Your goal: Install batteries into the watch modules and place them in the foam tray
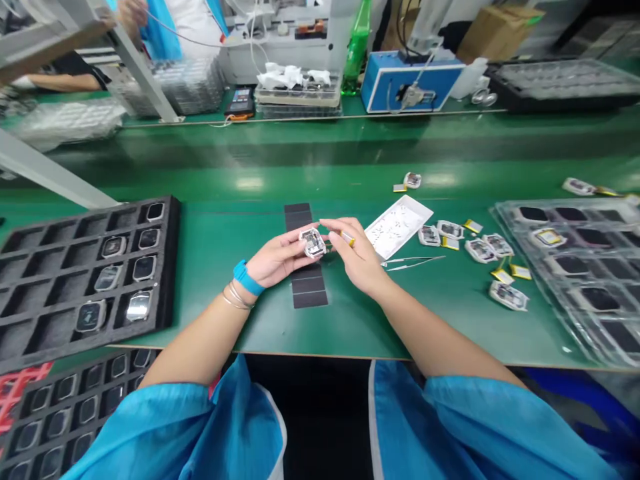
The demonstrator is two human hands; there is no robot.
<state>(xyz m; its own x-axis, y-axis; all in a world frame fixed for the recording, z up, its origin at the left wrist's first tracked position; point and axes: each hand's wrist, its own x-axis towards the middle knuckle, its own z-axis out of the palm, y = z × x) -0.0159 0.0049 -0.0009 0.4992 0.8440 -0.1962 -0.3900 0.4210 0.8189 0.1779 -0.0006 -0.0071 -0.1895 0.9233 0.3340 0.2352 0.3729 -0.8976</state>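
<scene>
My left hand (pixel 280 257) holds a white smartwatch case (pixel 313 243) with its inner electronics facing up, the fingers and thumb closed round its edge. Beside it, my right hand (pixel 356 257) has a small silver-and-yellow battery (pixel 347 238) between its fingers, and its fingertips reach to the right edge of the case. Thin wires seem to run from the battery to the case. A black strip (pixel 310 298) marked into sections lies on the green bench under my left hand. Right of my right hand lie tweezers (pixel 415 260) and a white tray (pixel 423 212) of tiny parts.
Several opened watch cases (pixel 481 251) with batteries (pixel 521 272) are scattered at the right, beside stacked clear trays (pixel 545 307). A black foam tray (pixel 170 267) with watches stands left. At the back are a blue box (pixel 377 83) and a green bottle (pixel 357 47). Other people work beyond.
</scene>
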